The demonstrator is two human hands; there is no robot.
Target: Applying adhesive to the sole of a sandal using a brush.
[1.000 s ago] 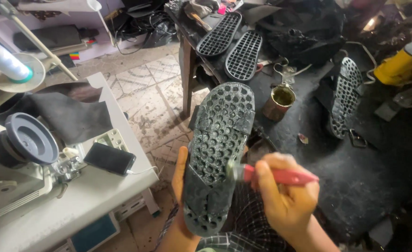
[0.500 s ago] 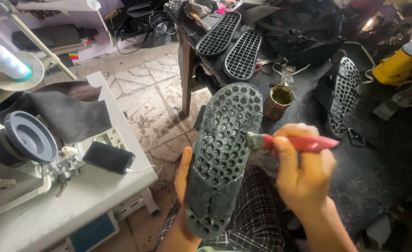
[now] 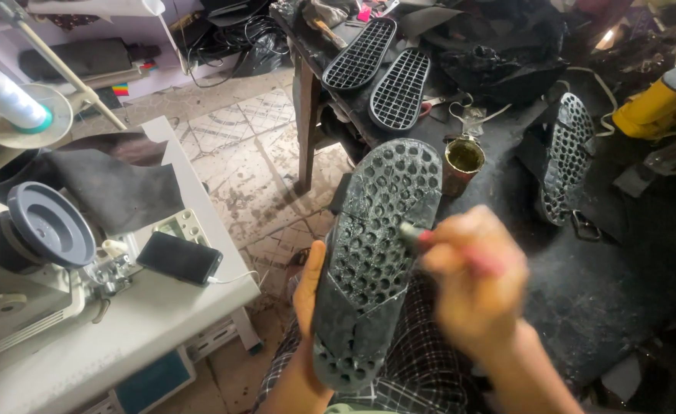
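1. While you brush the black shoe sole (image 3: 376,253), keep your left hand (image 3: 307,287) firm behind it; this hand grips the sole from the back, with the thumb along its left edge, so the pitted face is turned up toward you
2. Your right hand (image 3: 472,287) is clenched around a brush with a red handle (image 3: 461,257); it is blurred, so I cannot tell exactly how the fingers sit, but the dark tip of the brush touches the right edge of the sole, about the middle of its length
3. I think it is better to make short strokes and let the bristles enter each hole, because the face has many pits and ribs where a quick pass can miss
4. Try to keep the sole tilted as it is now, toe away from you and heel over your lap, so that nothing drips on the checked cloth (image 3: 422,368) of your legs
5. When the brush goes dry, the small round tin (image 3: 463,159) stands just beyond the toe of the sole, on the dark work table (image 3: 598,291)
6. The sole lies between your two hands, the left one under it and the right one just beside its right edge
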